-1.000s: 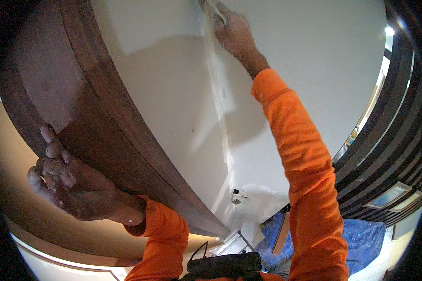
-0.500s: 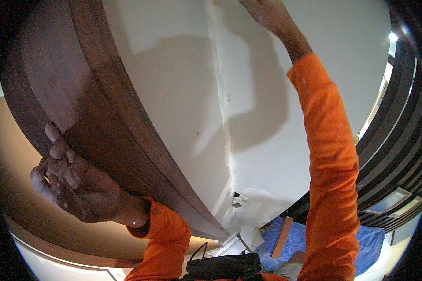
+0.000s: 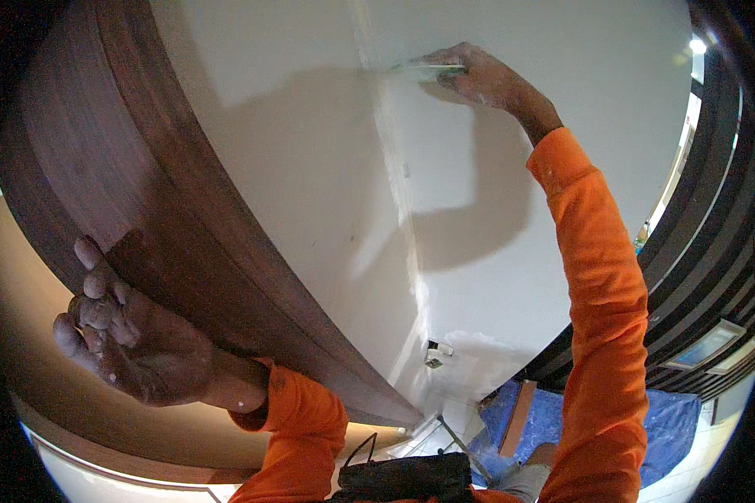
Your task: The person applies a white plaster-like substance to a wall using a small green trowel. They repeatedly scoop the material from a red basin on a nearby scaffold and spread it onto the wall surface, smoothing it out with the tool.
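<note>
My right hand [image 3: 482, 77] is raised against a pale wall [image 3: 310, 151]. Its fingers close on a thin, flat scraper [image 3: 438, 67] with a light edge and a touch of green; the blade's tip reaches a whitish filler seam [image 3: 387, 126] running down the wall. At the left, my left hand [image 3: 147, 339] is lifted palm up in front of dark brown wood trim [image 3: 172, 142]. Its fingers are half curled and somewhat apart, and I see nothing in them. White specks dot its skin.
Low on the wall, an opened electrical box [image 3: 434, 354] shows beside the seam. Below lie a blue sheet [image 3: 662, 427] and a brown board [image 3: 517, 419]. A black pouch [image 3: 404, 478] sits at my front. Dark slatted panelling [image 3: 679, 293] bends along the right.
My right hand has come down the wall from the top edge, bringing the scraper into sight near the seam. The left hand has hardly moved. The view has shifted slightly.
</note>
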`<action>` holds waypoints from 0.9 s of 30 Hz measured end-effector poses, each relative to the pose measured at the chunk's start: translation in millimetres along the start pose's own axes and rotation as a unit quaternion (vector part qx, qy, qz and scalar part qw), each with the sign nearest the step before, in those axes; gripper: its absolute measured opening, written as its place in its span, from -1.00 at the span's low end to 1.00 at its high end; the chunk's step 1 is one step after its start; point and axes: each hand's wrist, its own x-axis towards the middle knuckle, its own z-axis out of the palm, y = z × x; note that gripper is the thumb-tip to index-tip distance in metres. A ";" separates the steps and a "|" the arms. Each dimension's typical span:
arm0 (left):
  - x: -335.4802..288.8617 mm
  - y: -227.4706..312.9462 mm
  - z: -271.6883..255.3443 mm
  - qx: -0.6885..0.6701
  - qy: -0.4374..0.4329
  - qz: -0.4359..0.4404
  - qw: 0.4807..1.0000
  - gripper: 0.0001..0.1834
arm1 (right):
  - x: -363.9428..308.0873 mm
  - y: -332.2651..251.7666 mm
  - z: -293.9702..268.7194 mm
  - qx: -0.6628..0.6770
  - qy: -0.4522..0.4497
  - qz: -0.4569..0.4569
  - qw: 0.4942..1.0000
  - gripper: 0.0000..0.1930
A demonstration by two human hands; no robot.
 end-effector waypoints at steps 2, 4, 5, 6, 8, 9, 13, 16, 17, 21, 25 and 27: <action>1.0 0.4 2.4 0.032 0.013 0.010 0.999 -0.57 | 12.3 9.5 -4.2 0.038 0.028 -0.006 0.999 -0.54; 1.1 -2.0 4.8 0.041 0.017 0.018 0.999 -0.53 | 38.7 11.3 -24.2 -0.004 0.133 -0.039 0.990 -0.53; 0.3 -4.5 5.8 0.028 0.013 0.021 0.999 -0.53 | 50.9 10.3 -35.6 -0.026 0.186 -0.055 0.981 -0.53; -0.3 -5.4 4.7 0.024 0.005 0.022 0.999 -0.54 | 63.4 0.2 -39.8 0.012 0.214 -0.104 0.971 -0.54; 0.9 -2.5 1.6 0.015 -0.012 0.019 1.000 -0.56 | 88.4 -27.3 -48.1 0.084 0.265 -0.204 0.939 -0.56; 1.6 -1.2 0.9 0.009 -0.022 0.015 1.000 -0.57 | 100.7 -23.9 -45.0 0.082 0.287 -0.198 0.934 -0.55; 2.6 -0.9 5.8 0.014 -0.002 0.009 1.000 -0.65 | 106.2 -31.1 -13.3 0.124 0.227 -0.094 0.961 -0.53; 0.2 0.8 5.0 0.129 0.023 0.010 0.991 -0.69 | 92.8 -15.9 22.1 -0.054 0.269 -0.123 0.954 -0.52; -1.4 -0.2 6.2 0.133 0.038 0.006 0.990 -0.70 | 87.3 -11.9 30.4 -0.011 0.264 -0.139 0.954 -0.52; -1.1 -2.0 19.3 0.037 0.073 -0.007 0.997 -0.70 | 58.9 6.4 10.8 -0.014 0.161 -0.072 0.984 -0.50; -4.9 -1.0 16.8 0.109 0.085 0.020 0.990 -0.69 | 76.4 -3.7 -37.8 0.054 0.220 -0.092 0.970 -0.48; -2.5 -0.1 17.8 0.090 0.053 0.017 0.994 -0.67 | 116.5 3.8 -50.7 0.104 0.291 -0.200 0.930 -0.47</action>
